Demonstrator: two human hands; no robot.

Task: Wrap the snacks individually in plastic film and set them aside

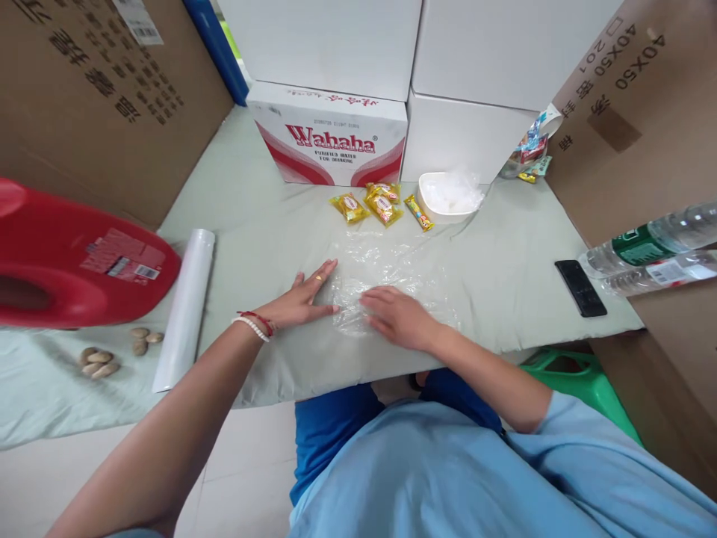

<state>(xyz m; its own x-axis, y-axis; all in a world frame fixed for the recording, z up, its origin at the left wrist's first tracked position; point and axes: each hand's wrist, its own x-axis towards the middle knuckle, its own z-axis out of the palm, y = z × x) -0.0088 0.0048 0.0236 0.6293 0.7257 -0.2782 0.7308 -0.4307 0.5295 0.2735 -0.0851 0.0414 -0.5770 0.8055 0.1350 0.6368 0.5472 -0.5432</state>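
A sheet of clear plastic film (392, 261) lies spread and wrinkled on the cloth-covered table. My left hand (308, 294) rests flat at the film's left edge, fingers spread. Lying on the film's near part is my right hand (395, 315), palm down with its fingers stretched toward the left; it grips nothing that I can see. Just beyond the film are several yellow-wrapped snacks (349, 208) and a small yellow stick packet (419, 213). Beside them stands a white bowl (445, 215) with crumpled clear plastic in it.
A roll of film (187, 306), several brown nuts or stones (101, 363) and a red jug (84, 254) are at left. A Wahaha carton (330, 138) and white boxes (470, 134) line the back. At right lie a black phone (581, 288) and plastic bottles (644, 245).
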